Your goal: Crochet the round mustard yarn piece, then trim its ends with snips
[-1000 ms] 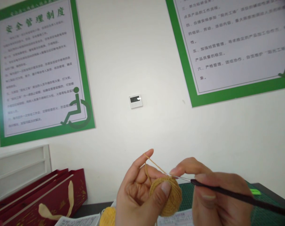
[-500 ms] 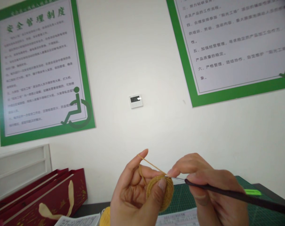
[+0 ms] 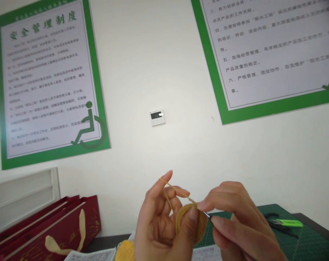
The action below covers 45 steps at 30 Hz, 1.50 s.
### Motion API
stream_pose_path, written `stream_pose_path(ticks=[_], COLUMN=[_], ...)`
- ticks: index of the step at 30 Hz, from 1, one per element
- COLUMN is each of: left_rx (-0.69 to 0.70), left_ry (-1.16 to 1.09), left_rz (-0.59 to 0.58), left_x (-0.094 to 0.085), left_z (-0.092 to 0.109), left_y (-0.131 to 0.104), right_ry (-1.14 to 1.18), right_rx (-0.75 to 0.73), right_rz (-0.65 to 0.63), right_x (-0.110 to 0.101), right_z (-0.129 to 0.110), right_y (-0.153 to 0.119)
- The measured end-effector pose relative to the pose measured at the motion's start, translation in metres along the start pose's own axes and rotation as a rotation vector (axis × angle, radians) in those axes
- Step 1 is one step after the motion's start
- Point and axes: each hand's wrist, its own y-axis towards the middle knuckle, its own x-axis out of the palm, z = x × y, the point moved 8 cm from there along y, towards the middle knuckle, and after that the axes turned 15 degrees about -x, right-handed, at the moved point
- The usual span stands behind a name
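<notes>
Between the thumb and fingers of my left hand is a round mustard-coloured crochet piece. A strand of yarn runs over my raised left index finger and down to the top edge of the piece. My right hand grips a crochet hook, its metal shaft meeting the piece's upper right edge. Most of the hook's dark handle is hidden behind my right hand. My right index fingertip rests close to the stitches where the yarn enters.
A yellow yarn ball sits left of my left hand, beside printed papers. Dark red gift bags stand at left. On a green cutting mat lie a bright green tool and dark-handled scissors or pliers. Behind is a white wall with posters.
Both hands have shifted slightly right with the crochet piece. The hook has swung, so its long handle no longer shows past my right hand. More of the yarn ball is visible.
</notes>
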Motion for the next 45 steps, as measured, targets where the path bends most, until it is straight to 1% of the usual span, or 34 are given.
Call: stream_pose_path(ticks=[2, 3, 5, 6, 8, 11, 12, 14, 15, 17, 18, 19, 20, 21, 23, 25, 27, 29, 31, 32, 34, 35, 36, 37, 38, 39, 40, 42, 44, 45], left_rx=[-0.121, -0.183, -0.266, -0.291, -0.315, -0.325, -0.326, -0.322, -0.313, -0.286, -0.265, -0.239, -0.212, -0.188, -0.154, -0.129, -0.112, -0.125, -0.161, -0.175, -0.189, -0.192, -0.192, -0.190, -0.189, -0.187, -0.186, -0.189, -0.209, -0.235], left_ry=[-0.055, -0.087, -0.144, -0.163, -0.174, -0.146, -0.133, -0.112, -0.106, -0.093, -0.084, -0.071, -0.056, -0.041, -0.015, 0.017, 0.045, 0.049, 0.026, 0.014, -0.011, -0.025, -0.039, -0.048, -0.053, -0.054, -0.053, -0.054, -0.075, -0.093], left_rz=[-0.067, -0.099, -0.124, -0.130, -0.132, -0.129, -0.128, -0.123, -0.119, -0.102, -0.087, -0.067, -0.047, -0.035, -0.031, -0.024, -0.014, -0.033, -0.079, -0.098, -0.117, -0.118, -0.115, -0.111, -0.105, -0.097, -0.087, -0.066, -0.065, -0.087], left_x=[0.001, 0.001, 0.000, -0.001, -0.002, -0.003, -0.003, -0.002, -0.001, 0.001, 0.002, 0.002, 0.002, 0.003, 0.004, 0.004, 0.002, 0.000, 0.001, 0.001, 0.000, -0.001, -0.002, -0.002, -0.002, -0.002, -0.002, -0.002, -0.002, -0.001], left_z=[-0.008, -0.012, -0.017, -0.018, -0.019, -0.019, -0.020, -0.020, -0.019, -0.017, -0.016, -0.013, -0.011, -0.009, -0.006, -0.004, -0.002, -0.003, -0.006, -0.007, -0.008, -0.008, -0.008, -0.008, -0.008, -0.008, -0.007, -0.007, -0.009, -0.012], left_y=[0.005, 0.007, 0.011, 0.012, 0.014, 0.014, 0.014, 0.014, 0.013, 0.010, 0.009, 0.007, 0.006, 0.005, 0.003, 0.003, 0.004, 0.004, 0.005, 0.005, 0.006, 0.007, 0.007, 0.008, 0.008, 0.008, 0.007, 0.007, 0.007, 0.008], right_ry=[0.150, 0.209, 0.311, 0.343, 0.384, 0.392, 0.375, 0.273, 0.176, -0.069, -0.167, -0.229, -0.250, -0.220, -0.146, -0.041, 0.080, 0.217, 0.377, 0.473, 0.667, 0.754, 0.828, 0.880, 0.905, 0.887, 0.822, 0.567, 0.201, 0.026], right_rx=[0.070, 0.141, 0.272, 0.320, 0.372, 0.379, 0.366, 0.283, 0.209, 0.015, -0.063, -0.104, -0.113, -0.070, 0.014, 0.145, 0.349, 0.609, 0.880, 1.006, 1.224, 1.292, 1.319, 1.305, 1.245, 1.156, 1.042, 0.729, 0.331, 0.161], right_rz=[0.046, 0.096, 0.166, 0.178, 0.157, 0.119, 0.115, 0.105, 0.099, 0.087, 0.059, 0.027, -0.013, -0.071, -0.069, -0.002, 0.070, 0.124, 0.157, 0.164, 0.163, 0.159, 0.159, 0.162, 0.167, 0.166, 0.156, 0.087, 0.013, 0.010], right_x=[0.005, 0.005, 0.008, 0.011, 0.016, 0.020, 0.019, 0.015, 0.011, 0.004, 0.004, 0.004, 0.006, 0.009, 0.006, -0.001, -0.006, -0.006, 0.001, 0.007, 0.024, 0.033, 0.040, 0.046, 0.048, 0.047, 0.044, 0.029, 0.013, 0.007], right_z=[0.003, 0.008, 0.016, 0.019, 0.024, 0.028, 0.028, 0.024, 0.019, 0.004, -0.003, -0.007, -0.008, -0.005, -0.002, 0.005, 0.018, 0.034, 0.047, 0.051, 0.052, 0.050, 0.047, 0.046, 0.045, 0.045, 0.046, 0.042, 0.025, 0.013], right_y=[-0.006, -0.010, -0.017, -0.020, -0.026, -0.033, -0.034, -0.034, -0.032, -0.026, -0.023, -0.021, -0.019, -0.017, -0.015, -0.015, -0.020, -0.031, -0.045, -0.052, -0.064, -0.067, -0.068, -0.068, -0.064, -0.060, -0.054, -0.038, -0.019, -0.013])
